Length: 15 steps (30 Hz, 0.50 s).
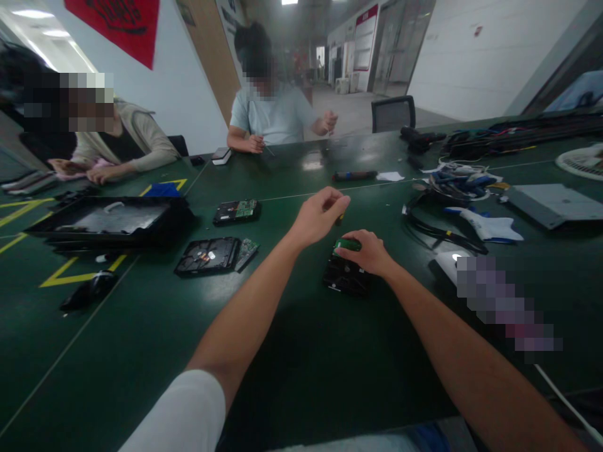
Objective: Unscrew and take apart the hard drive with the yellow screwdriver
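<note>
Just in front of me a black hard drive lies on the green table. At its far end is a small green circuit board. My right hand is closed on this board, thumb and fingers at its edges; whether the board is lifted off the drive I cannot tell. Beyond and to the left, my left hand hovers with its fingers pinched together. A small dark and yellow bit shows under those fingertips, too little to name.
On the left lie another hard drive with a loose circuit board beside it, a drive with its board showing, and a black tray. Cables, a glove and a metal box are right. Two people sit across.
</note>
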Each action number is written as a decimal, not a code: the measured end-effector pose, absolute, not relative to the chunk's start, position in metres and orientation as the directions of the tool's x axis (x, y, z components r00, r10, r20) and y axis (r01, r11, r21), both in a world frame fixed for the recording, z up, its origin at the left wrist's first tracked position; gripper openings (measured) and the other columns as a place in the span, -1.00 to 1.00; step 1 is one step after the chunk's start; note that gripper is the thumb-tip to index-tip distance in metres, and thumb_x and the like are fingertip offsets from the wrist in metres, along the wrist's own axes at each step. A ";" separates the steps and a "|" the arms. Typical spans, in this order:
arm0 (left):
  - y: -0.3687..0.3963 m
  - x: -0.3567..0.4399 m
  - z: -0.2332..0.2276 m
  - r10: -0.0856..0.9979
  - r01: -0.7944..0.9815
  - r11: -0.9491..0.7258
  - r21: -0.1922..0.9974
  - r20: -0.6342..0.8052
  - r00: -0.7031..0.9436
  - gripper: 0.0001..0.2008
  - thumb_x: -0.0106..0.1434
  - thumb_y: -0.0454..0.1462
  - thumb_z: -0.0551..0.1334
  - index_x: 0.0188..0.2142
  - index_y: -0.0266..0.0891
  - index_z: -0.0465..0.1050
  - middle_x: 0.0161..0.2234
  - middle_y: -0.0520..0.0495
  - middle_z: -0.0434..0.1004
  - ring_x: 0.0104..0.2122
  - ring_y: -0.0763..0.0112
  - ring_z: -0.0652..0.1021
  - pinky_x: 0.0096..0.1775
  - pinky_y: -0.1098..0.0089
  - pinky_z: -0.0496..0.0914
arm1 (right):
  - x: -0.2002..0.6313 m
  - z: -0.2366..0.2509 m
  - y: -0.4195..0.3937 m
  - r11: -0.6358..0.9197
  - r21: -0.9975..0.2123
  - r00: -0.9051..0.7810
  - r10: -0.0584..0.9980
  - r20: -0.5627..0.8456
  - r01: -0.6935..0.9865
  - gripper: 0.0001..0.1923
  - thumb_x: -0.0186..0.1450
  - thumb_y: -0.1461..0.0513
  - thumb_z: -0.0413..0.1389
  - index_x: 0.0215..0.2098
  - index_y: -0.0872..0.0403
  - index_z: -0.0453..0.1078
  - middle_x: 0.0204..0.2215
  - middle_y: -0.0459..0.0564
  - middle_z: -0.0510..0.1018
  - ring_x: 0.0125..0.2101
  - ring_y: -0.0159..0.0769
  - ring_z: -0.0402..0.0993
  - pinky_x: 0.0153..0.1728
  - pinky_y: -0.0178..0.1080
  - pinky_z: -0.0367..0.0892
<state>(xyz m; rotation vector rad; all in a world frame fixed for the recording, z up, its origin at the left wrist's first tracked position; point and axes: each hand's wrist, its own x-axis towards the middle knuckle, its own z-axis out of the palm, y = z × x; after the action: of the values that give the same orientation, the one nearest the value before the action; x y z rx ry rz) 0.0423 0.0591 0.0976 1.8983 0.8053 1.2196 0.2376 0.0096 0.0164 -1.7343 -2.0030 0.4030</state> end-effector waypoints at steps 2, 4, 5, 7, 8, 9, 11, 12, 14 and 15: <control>0.060 0.042 0.096 0.808 0.140 -0.546 0.826 0.474 0.349 -0.74 0.48 -0.05 0.30 -0.20 -0.18 0.54 -0.29 -0.04 0.63 -0.31 0.41 0.56 -0.21 0.37 0.44 | 0.237 0.017 0.010 0.159 -0.503 -0.100 0.985 0.142 0.850 -0.56 0.35 -0.13 0.33 0.08 -0.12 0.63 0.08 0.07 0.66 0.14 0.15 0.52 0.13 0.16 0.36; 0.061 0.041 0.096 0.805 0.158 -0.555 0.816 0.480 0.350 -0.74 0.49 -0.05 0.29 -0.20 -0.18 0.55 -0.29 -0.04 0.64 -0.30 0.40 0.57 -0.20 0.36 0.45 | 0.237 0.017 0.010 0.158 -0.507 -0.102 0.985 0.138 0.847 -0.55 0.36 -0.13 0.33 0.08 -0.11 0.63 0.08 0.08 0.66 0.14 0.15 0.52 0.12 0.17 0.36; 0.061 0.041 0.096 0.802 0.168 -0.562 0.810 0.484 0.349 -0.75 0.49 -0.05 0.29 -0.19 -0.18 0.55 -0.28 -0.05 0.65 -0.30 0.40 0.58 -0.19 0.36 0.46 | 0.237 0.018 0.010 0.161 -0.508 -0.105 0.985 0.137 0.846 -0.56 0.36 -0.13 0.32 0.08 -0.11 0.63 0.08 0.08 0.66 0.13 0.14 0.53 0.12 0.16 0.36; 0.062 0.040 0.096 0.799 0.186 -0.572 0.799 0.491 0.347 -0.76 0.49 -0.07 0.28 -0.18 -0.17 0.56 -0.27 -0.06 0.66 -0.29 0.39 0.58 -0.18 0.35 0.47 | 0.237 0.018 0.010 0.165 -0.508 -0.111 0.985 0.134 0.845 -0.58 0.36 -0.12 0.33 0.06 -0.11 0.64 0.07 0.07 0.67 0.12 0.13 0.54 0.10 0.15 0.37; 0.062 0.039 0.096 0.797 0.190 -0.575 0.796 0.493 0.349 -0.77 0.49 -0.08 0.27 -0.18 -0.17 0.57 -0.26 -0.06 0.66 -0.28 0.38 0.59 -0.17 0.34 0.48 | 0.237 0.019 0.010 0.167 -0.506 -0.114 0.984 0.134 0.846 -0.59 0.36 -0.12 0.33 0.05 -0.12 0.64 0.06 0.06 0.67 0.11 0.13 0.54 0.09 0.14 0.37; 0.062 0.039 0.096 0.796 0.190 -0.576 0.795 0.493 0.351 -0.77 0.49 -0.09 0.27 -0.18 -0.17 0.57 -0.25 -0.07 0.66 -0.28 0.38 0.59 -0.16 0.34 0.49 | 0.237 0.019 0.010 0.170 -0.504 -0.117 0.984 0.135 0.847 -0.59 0.36 -0.12 0.32 0.05 -0.12 0.64 0.06 0.06 0.67 0.10 0.12 0.54 0.09 0.13 0.37; 0.062 0.039 0.097 0.796 0.167 -0.570 0.804 0.490 0.355 -0.79 0.49 -0.11 0.26 -0.20 -0.18 0.57 -0.25 -0.08 0.68 -0.26 0.37 0.61 -0.13 0.33 0.50 | 0.237 0.018 0.010 0.173 -0.502 -0.119 0.983 0.139 0.848 -0.58 0.36 -0.12 0.32 0.05 -0.11 0.64 0.06 0.07 0.67 0.10 0.12 0.54 0.08 0.13 0.37; 0.061 0.040 0.097 0.799 0.143 -0.559 0.816 0.484 0.357 -0.79 0.48 -0.13 0.26 -0.20 -0.18 0.57 -0.24 -0.08 0.68 -0.25 0.37 0.61 -0.12 0.33 0.51 | 0.237 0.018 0.010 0.173 -0.500 -0.116 0.983 0.142 0.848 -0.58 0.36 -0.12 0.32 0.06 -0.11 0.64 0.06 0.08 0.67 0.10 0.12 0.54 0.08 0.13 0.37; 0.060 0.042 0.099 0.818 0.076 -0.510 0.857 0.456 0.352 -0.82 0.47 -0.17 0.24 -0.19 -0.19 0.57 -0.24 -0.09 0.69 -0.25 0.37 0.63 -0.13 0.33 0.51 | 0.237 0.018 0.010 0.170 -0.498 -0.112 0.983 0.145 0.850 -0.56 0.36 -0.13 0.32 0.07 -0.11 0.64 0.07 0.08 0.67 0.11 0.12 0.54 0.08 0.13 0.36; 0.059 0.043 0.100 0.834 0.035 -0.468 0.883 0.428 0.347 -0.83 0.47 -0.19 0.24 -0.19 -0.20 0.57 -0.25 -0.09 0.69 -0.25 0.37 0.64 -0.14 0.33 0.52 | 0.237 0.018 0.010 0.171 -0.497 -0.113 0.983 0.144 0.851 -0.56 0.36 -0.13 0.31 0.07 -0.11 0.64 0.07 0.08 0.67 0.11 0.12 0.54 0.08 0.13 0.37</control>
<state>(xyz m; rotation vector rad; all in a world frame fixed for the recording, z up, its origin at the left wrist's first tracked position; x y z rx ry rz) 0.0429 0.0590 0.0996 1.7792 0.7708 1.2115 0.2373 0.0096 0.0176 -1.7295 -2.0183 0.4064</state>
